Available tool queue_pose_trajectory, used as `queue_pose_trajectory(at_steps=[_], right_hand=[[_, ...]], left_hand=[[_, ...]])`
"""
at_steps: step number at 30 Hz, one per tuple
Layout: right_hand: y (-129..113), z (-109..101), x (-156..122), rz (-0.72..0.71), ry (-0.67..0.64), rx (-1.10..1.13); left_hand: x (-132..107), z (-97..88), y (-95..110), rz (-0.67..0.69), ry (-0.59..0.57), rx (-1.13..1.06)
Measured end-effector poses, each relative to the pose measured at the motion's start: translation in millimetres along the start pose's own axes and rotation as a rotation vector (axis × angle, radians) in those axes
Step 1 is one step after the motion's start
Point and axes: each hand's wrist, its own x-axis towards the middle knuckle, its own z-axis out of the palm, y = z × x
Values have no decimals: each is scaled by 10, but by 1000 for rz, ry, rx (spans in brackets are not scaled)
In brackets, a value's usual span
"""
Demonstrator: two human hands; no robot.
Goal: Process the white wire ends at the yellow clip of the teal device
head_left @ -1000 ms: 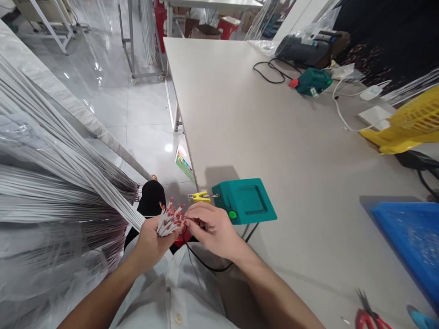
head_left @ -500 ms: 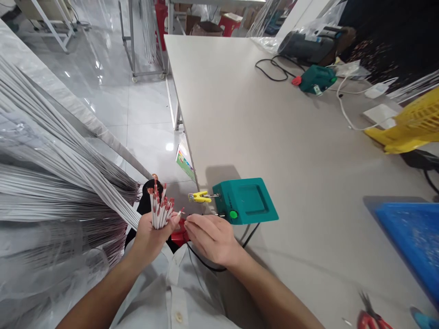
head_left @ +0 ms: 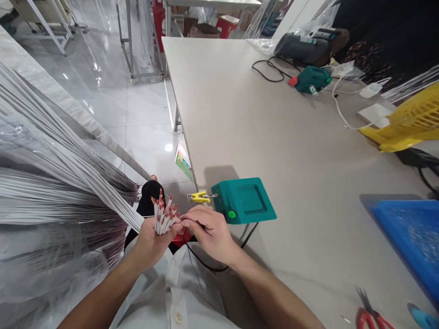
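My left hand (head_left: 152, 237) is closed round a bundle of white wires with red tips (head_left: 163, 214), held upright just off the table's near left corner. My right hand (head_left: 207, 230) pinches at one wire tip at the right side of that bundle; what sits between its fingertips is too small to make out. Just beyond my right hand, on the table (head_left: 240, 114), stands a small teal box (head_left: 244, 201) with a green button, and a yellow clip (head_left: 198, 197) sticks out of its left side. A red clip (head_left: 181, 238) shows under my hands.
Long bunches of white cable (head_left: 61, 183) hang at the left. A blue tray (head_left: 411, 237), red-handled scissors (head_left: 368, 315), a yellow basket (head_left: 411, 123), a second teal tool (head_left: 310, 81), chargers and cords lie on the right and far side of the table. A black cord (head_left: 219, 262) runs from the teal box.
My left hand tilted the bundle up, then lowered it slightly. My right hand dropped toward the red clip, then came back up to the wire tips.
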Motion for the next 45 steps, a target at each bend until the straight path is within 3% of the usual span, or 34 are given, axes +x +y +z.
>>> queue_pose_trajectory(at_steps=[5,7,10,13,16,19,22,25,30,32,35,38,41,45], right_hand=[[27,-28,-38,-128,-48,-401],[38,-59,-46,-93,-54,-436],[32,-97,-55,6,-11,-312],[12,-96,-54,51,25,-161],[3,-72,-42,-12,-3,-119],[-7,-71,-34,-108,-56,-214],[-44,-97,-25,-90,-155,-364],[-78,-110,0,73,-187,-308],[-25,-65,32,676,-230,518],[4,-42,16,771,-221,673],[5,-25,-29,666,-101,477],[-43,-18,-54,412,16,153],[-84,0,-36,208,10,-35],[-52,10,-9,37,-29,-124]], left_hand=[[-13,49,17,28,66,28],[-18,51,31,12,133,5],[-17,37,43,-2,185,-28],[-8,31,36,4,159,-29],[2,23,9,21,96,15],[4,-6,-45,34,25,97],[-4,-27,-103,96,19,170],[-26,-8,-128,146,69,229],[-64,79,-62,95,153,204],[-61,106,-25,63,192,142],[-37,111,4,26,255,40],[-11,88,0,13,238,-5],[-3,76,-4,10,189,9],[-19,103,25,22,190,24]])
